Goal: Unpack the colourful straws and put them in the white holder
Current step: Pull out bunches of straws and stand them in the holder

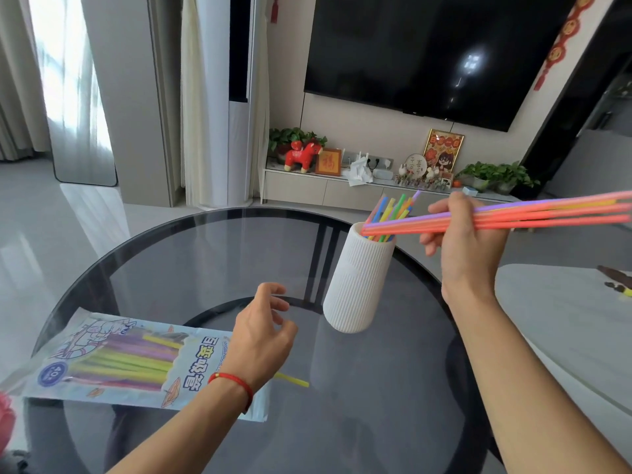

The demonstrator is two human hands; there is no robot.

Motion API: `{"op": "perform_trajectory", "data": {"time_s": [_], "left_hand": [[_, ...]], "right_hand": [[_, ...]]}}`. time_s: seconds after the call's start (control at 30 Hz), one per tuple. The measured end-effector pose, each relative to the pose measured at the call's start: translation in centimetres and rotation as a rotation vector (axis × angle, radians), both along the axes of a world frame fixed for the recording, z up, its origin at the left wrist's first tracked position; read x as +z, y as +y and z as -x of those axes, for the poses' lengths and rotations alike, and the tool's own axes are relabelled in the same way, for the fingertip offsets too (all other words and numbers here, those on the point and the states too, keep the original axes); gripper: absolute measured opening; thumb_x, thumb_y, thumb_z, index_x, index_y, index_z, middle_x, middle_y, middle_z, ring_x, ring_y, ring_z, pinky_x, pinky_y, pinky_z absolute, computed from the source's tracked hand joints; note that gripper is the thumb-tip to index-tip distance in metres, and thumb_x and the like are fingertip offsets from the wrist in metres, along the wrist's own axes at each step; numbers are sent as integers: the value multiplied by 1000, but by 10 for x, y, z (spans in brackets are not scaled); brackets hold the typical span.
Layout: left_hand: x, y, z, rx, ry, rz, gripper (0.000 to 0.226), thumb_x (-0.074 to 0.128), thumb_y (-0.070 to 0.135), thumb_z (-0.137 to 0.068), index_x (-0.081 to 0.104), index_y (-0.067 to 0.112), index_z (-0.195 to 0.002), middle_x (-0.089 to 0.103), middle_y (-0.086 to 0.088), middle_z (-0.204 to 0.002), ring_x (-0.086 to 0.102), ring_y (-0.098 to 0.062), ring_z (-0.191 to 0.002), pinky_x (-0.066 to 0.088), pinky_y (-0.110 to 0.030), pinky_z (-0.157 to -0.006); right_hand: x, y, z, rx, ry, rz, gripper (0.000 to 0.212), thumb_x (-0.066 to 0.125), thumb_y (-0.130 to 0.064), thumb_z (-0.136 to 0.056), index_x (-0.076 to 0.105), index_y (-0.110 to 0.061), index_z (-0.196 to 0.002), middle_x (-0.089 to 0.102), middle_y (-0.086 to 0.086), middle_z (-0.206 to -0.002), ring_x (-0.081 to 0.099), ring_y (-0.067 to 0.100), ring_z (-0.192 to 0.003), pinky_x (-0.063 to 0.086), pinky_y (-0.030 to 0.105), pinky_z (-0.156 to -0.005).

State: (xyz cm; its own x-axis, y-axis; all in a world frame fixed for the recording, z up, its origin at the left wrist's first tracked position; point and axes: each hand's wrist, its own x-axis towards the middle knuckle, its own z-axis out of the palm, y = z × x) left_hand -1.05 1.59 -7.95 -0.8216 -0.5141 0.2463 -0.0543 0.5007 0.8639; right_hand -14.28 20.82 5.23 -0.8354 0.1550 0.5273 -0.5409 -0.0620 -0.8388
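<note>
A: Right hand [461, 241] pinches a bundle of long thin plastic straws [513, 215] over the white ribbed holder [355, 282]; left hand [263, 333] hovers, fingers loosely spread.

B: Probably light and slippery; gripping mid-length looks wise.

Your right hand [460, 234] gripping straw bundle [513, 215] lying level, tips reaching over white holder [355, 282] mouth. Upright straws [393, 213] crowding mouth just left of that hand, blocking entry. Your left hand [263, 333] hovering loose; bare glass table [205, 261] opening ahead of it. Straw packet [113, 360] lying left of and under its wrist; stray yellow straw [294, 380] just right.
</note>
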Motion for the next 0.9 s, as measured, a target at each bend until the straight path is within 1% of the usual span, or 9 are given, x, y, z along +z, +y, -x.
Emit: {"op": "perform_trajectory", "data": {"time_s": [0.23, 0.3, 0.37, 0.5, 0.57, 0.63, 0.7, 0.8, 0.9], "left_hand": [[0, 0, 1, -8, -12, 19, 39, 59, 6, -82, 51, 22, -116, 64, 4, -102, 59, -9, -89, 41, -16, -71], [0, 0, 1, -12, -15, 21, 38, 59, 6, -83, 51, 22, -116, 64, 4, -102, 59, -9, -90, 41, -15, -70], [1, 0, 0, -15, -16, 20, 38, 58, 6, -83, 51, 23, -116, 63, 4, -102, 59, -10, -90, 43, -18, -72], [3, 0, -1, -15, -20, 23, 37, 58, 6, -83, 52, 22, -116, 63, 4, -102, 60, -12, -89, 46, -25, -76], [4, 0, -1, -18, -17, 29, 37, 59, 6, -83, 52, 22, -116, 63, 5, -102, 60, -11, -90, 47, -24, -75], [5, 0, -2, -19, -18, 32, 37, 60, 6, -83, 52, 22, -116, 63, 5, -102, 60, -11, -90, 48, -25, -75], [6, 0, -2, -15, -17, 35, 36, 60, 6, -83, 52, 22, -115, 63, 4, -102, 60, -12, -90, 50, -27, -76], [8, -4, -3, -27, -32, 60, 35, 61, 7, -83, 54, 22, -114, 64, 3, -104, 60, -14, -91, 52, -31, -80], [8, -12, -5, -154, -148, 172, 44, 62, 17, -83, 48, 24, -125, 58, 3, -118, 52, -17, -109, 44, -29, -90]], "right_hand": [[9, -16, 15, -82, 18, -301, 29, 59, -22, -96, 71, -13, -72, 66, 7, -49, 59, 15, -37, 46, 25, -42], [12, -21, 20, -72, -27, -412, 28, 63, -28, -91, 73, -9, -72, 68, 10, -52, 61, 19, -42, 50, 30, -51], [15, -23, 23, -56, -64, -482, 34, 69, -40, -87, 73, -10, -70, 66, 0, -48, 60, 14, -44, 50, 31, -57], [20, -22, 25, -80, -37, -420, 41, 73, -59, -83, 72, -19, -73, 65, -6, -52, 60, 9, -47, 45, 26, -48], [20, -20, 25, -101, 5, -406, 30, 73, -50, -89, 75, -20, -87, 72, -5, -71, 68, 15, -60, 53, 32, -51], [17, -19, 25, -129, 90, -484, 17, 71, -32, -95, 77, -16, -99, 75, 0, -88, 73, 24, -77, 62, 43, -70], [12, -18, 23, -136, 169, -553, 16, 64, -21, -99, 77, -14, -106, 76, 2, -97, 74, 26, -84, 63, 46, -79], [5, -14, 17, -186, 264, -511, 25, 52, -13, -104, 77, -11, -108, 74, 11, -97, 71, 27, -85, 61, 44, -78], [-4, -9, 0, -162, 361, -354, 24, 51, -9, -98, 75, -7, -95, 73, 12, -87, 68, 30, -73, 54, 41, -63]]}}
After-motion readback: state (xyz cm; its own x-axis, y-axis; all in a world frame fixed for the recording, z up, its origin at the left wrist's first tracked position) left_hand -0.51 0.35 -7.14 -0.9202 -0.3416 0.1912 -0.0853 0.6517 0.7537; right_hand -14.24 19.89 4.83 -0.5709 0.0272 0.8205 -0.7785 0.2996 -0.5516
